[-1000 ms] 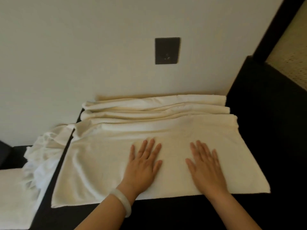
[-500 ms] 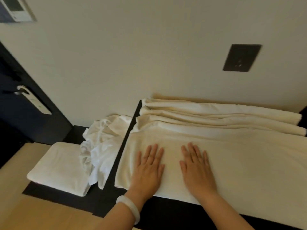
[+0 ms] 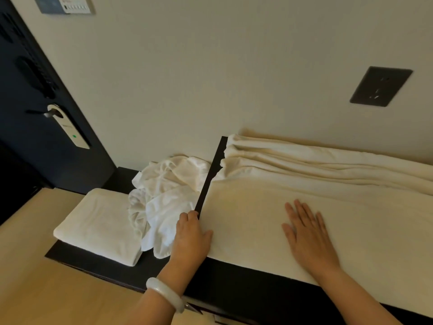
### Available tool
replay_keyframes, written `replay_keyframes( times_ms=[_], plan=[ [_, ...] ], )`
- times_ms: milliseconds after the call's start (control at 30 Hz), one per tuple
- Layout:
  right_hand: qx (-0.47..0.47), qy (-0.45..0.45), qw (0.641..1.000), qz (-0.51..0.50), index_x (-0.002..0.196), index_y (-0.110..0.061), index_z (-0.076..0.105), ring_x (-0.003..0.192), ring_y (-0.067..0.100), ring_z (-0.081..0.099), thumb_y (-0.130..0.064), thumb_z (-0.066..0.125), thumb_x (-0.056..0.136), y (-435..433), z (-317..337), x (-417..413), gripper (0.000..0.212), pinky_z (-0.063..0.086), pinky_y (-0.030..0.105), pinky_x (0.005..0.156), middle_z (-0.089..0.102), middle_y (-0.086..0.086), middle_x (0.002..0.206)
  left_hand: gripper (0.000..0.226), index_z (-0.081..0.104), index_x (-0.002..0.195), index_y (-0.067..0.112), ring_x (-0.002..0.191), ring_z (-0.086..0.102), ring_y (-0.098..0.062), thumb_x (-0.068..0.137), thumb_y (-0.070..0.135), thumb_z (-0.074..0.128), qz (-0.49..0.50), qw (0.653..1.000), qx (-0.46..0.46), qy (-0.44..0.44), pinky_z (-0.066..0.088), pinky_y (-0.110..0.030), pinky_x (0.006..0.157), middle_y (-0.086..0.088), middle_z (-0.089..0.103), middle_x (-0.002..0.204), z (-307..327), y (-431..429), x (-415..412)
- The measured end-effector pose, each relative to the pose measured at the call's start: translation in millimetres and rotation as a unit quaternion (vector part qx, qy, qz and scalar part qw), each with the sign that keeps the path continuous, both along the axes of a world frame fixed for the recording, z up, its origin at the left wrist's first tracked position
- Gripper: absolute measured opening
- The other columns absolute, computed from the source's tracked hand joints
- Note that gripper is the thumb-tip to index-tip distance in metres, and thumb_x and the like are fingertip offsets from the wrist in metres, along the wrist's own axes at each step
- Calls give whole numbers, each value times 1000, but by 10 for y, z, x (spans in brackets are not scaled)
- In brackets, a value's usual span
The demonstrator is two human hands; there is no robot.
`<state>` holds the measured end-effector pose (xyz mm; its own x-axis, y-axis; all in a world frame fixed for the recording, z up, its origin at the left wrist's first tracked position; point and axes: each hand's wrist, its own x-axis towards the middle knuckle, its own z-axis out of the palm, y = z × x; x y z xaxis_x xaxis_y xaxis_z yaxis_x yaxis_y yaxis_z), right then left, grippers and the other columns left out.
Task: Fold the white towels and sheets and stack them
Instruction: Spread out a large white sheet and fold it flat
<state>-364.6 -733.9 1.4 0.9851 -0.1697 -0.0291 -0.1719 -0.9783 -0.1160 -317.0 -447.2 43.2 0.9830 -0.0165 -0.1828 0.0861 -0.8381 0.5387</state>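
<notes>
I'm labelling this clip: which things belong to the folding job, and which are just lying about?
Job: spread cream sheet, crumpled white cloth, folded white towel, left hand, right hand.
Lying about: door hanger, wall socket, wall control panel.

A plain cream wall (image 3: 210, 66) runs along the far side, with a dark socket plate (image 3: 380, 86) at right and a control panel (image 3: 68, 3) high at left. A dark door (image 3: 30, 141) stands far left. A black counter (image 3: 234, 280) lies near, above a pale wood floor (image 3: 35, 289).

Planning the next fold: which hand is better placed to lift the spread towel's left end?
Left, probably: the left hand curls over the towel at its left edge; the right hand lies flat mid-towel.
</notes>
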Motion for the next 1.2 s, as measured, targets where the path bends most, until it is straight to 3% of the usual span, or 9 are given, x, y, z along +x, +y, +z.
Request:
replay_keyframes(
  times_ms=[133, 333, 500, 667, 833, 933, 1033, 1100, 1200],
  plan=[
    [-3, 2, 1000, 0, 158, -32, -1, 147, 3, -15, -56, -3, 93, -4, 20, -3, 69, -17, 31, 120, -6, -8, 165, 38, 47, 104, 16, 76, 50, -7, 85, 39, 71, 24, 991, -79, 109, 37, -20, 57, 4, 53, 95, 84, -4, 186],
    [0, 0, 1000, -3, 157, -33, -4, 146, 1, -18, -51, 9, 101, -4, 29, -15, 61, -15, 31, 121, -9, -10, 165, 34, 68, 91, 6, 69, 59, -19, 84, 39, 72, 66, 975, -181, 111, 47, -30, 64, -13, 68, 87, 2, 135, 156],
    [-4, -2, 1000, -2, 157, -33, -2, 147, 1, -16, -50, 12, 102, 1, 24, -20, 60, -15, 31, 121, -7, -10, 165, 41, 64, 82, 3, 60, 51, -16, 90, 43, 65, 52, 984, -150, 81, 39, -27, 57, -5, 56, 69, -24, 122, 134],
    [0, -5, 1000, -5, 157, -32, -3, 147, 2, -16, -49, 11, 101, 3, 34, -33, 60, -18, 30, 119, -7, -9, 165, 49, 43, 62, 15, 53, 39, -13, 96, 48, 54, 32, 991, -106, 74, 31, -26, 52, 2, 41, 58, -46, 157, 149],
    [-10, 8, 1000, -14, 158, -30, -4, 149, 8, -14, -54, -7, 95, 142, 32, -206, 68, -14, 36, 121, -8, -5, 165, 44, 57, 77, 18, 63, 54, -12, 96, 57, 47, -41, 988, 56, 138, 45, -26, 63, 4, 55, 70, -39, 274, 120],
    [-18, 3, 999, -45, 158, -26, 10, 153, 16, -1, -56, 8, 100, 270, 89, -145, 66, -9, 42, 122, 6, 0, 166, 35, 53, 106, 19, 97, 55, -18, 95, 52, 51, -38, 991, 124, -43, 47, -31, 87, 0, 57, 106, -5, 104, 119],
    [5, -11, 999, -34, 158, -23, 10, 153, 16, -4, -50, 21, 103, 399, 115, -22, 63, -10, 44, 122, 3, 1, 166, 66, 24, 152, 20, 148, 15, -27, 98, 52, 42, -168, 963, 141, -156, 14, -38, 120, -6, 20, 160, -67, -252, 111],
    [3, 6, 1000, -20, 158, -27, -2, 151, 13, -12, -50, 14, 102, 402, 79, -15, 63, -14, 41, 121, -8, -2, 166, 67, -2, 157, 28, 151, -15, -22, 99, 56, 20, -260, 939, 170, -145, -12, -39, 121, 1, -10, 165, -147, -363, 97],
    [19, -18, 1000, -16, 157, -29, -4, 149, 6, -14, -50, 16, 102, 288, 56, -131, 62, -15, 35, 121, -8, -7, 165, 65, -16, 153, 35, 147, -26, -17, 95, 59, -2, -272, 935, 189, -129, -20, -37, 119, 6, -24, 161, -273, -258, 72]
  ],
)
